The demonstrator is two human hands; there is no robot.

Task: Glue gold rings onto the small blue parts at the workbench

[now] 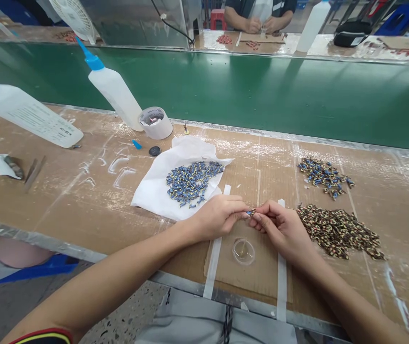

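Observation:
My left hand (pixel 227 213) pinches a tiny blue piece (pixel 250 213) over the cardboard mat. Meeting it fingertip to fingertip, my right hand (pixel 278 222) grips a small dark part at the other end; its exact shape is hidden by the fingers. Just below both hands lies a small clear round dish (pixel 243 251) with a little yellowish matter in it. Left of my hands, a pile of small blue and yellow pieces (pixel 190 180) rests on a white sheet (pixel 150 194). By my right wrist is a heap of small dark and cream pieces (pixel 340 231).
A smaller pile of blue and dark pieces (pixel 322 174) lies at the right. Two white squeeze bottles (pixel 116 93), a tape roll (pixel 161 128) and a black cap (pixel 154 151) stand at the left. Beyond the green belt (pixel 226 91), another person's hands (pixel 261 25) work.

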